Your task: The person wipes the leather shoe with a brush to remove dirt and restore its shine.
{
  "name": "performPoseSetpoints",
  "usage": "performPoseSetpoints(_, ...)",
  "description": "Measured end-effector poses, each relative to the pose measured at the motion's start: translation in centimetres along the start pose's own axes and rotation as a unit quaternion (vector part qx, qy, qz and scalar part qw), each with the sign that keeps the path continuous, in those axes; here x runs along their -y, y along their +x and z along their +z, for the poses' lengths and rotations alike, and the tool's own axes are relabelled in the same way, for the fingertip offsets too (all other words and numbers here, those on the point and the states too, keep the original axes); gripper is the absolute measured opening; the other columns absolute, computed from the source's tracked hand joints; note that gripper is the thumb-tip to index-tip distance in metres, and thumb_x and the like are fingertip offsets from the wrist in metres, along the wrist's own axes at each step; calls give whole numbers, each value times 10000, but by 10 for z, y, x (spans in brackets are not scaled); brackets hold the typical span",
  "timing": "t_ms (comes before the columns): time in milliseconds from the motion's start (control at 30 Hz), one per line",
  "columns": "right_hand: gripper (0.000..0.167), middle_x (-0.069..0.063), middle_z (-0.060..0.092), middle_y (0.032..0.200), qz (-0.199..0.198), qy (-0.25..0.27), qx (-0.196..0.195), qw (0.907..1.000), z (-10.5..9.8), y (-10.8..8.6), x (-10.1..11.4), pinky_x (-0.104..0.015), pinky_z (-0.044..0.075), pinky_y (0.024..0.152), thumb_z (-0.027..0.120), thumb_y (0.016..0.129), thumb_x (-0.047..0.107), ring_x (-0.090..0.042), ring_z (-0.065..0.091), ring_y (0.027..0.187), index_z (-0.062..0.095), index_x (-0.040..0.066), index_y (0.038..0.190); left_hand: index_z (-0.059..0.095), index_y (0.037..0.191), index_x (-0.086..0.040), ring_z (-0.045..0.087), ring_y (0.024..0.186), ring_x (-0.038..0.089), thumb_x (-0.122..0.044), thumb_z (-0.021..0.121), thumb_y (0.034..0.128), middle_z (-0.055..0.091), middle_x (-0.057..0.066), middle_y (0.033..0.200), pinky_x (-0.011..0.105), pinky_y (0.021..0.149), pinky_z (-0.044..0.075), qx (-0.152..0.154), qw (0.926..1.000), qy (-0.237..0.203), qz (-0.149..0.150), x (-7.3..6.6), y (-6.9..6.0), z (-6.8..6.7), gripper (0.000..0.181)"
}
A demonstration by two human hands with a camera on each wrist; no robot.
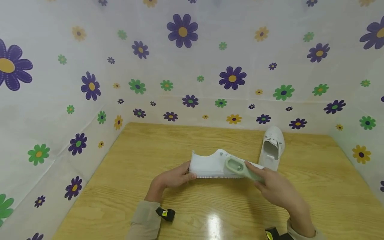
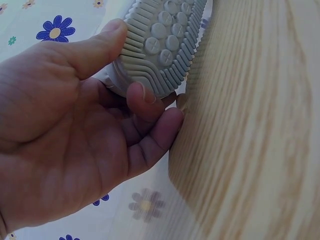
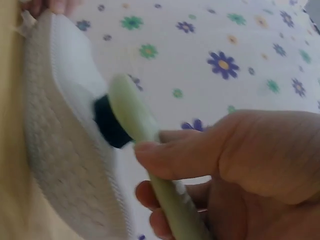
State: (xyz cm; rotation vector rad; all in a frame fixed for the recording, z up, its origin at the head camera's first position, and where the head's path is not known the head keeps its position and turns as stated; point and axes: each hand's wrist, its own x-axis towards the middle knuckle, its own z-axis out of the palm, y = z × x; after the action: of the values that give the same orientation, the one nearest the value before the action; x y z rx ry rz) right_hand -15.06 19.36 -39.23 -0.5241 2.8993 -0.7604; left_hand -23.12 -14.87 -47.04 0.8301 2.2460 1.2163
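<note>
1. My head view is evenly and softly lit, with a white glare patch on the wooden tabletop [image 1: 207,200] at bottom centre.
2. I see wide-angle stretching toward its sides, where the printed flowers [image 1: 14,65] look enlarged.
3. My left wrist view is dimmer; the left hand [image 2: 75,120] lies in shade, while ridges on the white shoe [image 2: 162,42] stay readable.
4. My right wrist view looks hazy, with blur softening the brush [image 3: 131,107] and white shoe.

Booth [image 1: 45,123] (flowered sheeting [image 1: 204,56], wood-grain tabletop [image 1: 156,143])
</note>
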Motion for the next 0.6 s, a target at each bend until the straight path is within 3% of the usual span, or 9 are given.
performPoseSetpoints(200,633,-135,621,941,-97,10,-482,9988,31,21,19,-287,420,583,679,927,81,-144,463,648,440,164,1508,207,1528,-21,402,1251,264,-253,464,1066,389,153,1445,461,1069,323,-76,9997,-77,-222,-1,-1,1,578)
performPoseSetpoints(333,637,-102,602,859,-188,-161,-682,9974,43,25,26,-281,394,549,702,914,97,-133,434,609,454,150,1499,237,1512,-21,431,1159,254,-258,469,1063,428,136,1371,436,999,358,-109,9994,-90,-324,1,-1,2,557)
performPoseSetpoints(600,602,-57,592,861,-295,343,23,9990,26,13,24,-271,408,590,669,926,58,-131,454,661,457,97,1488,302,1449,-44,475,971,230,-249,453,1069,465,107,1190,387,853,414,17,9998,-102,-143,1,2,0,457)
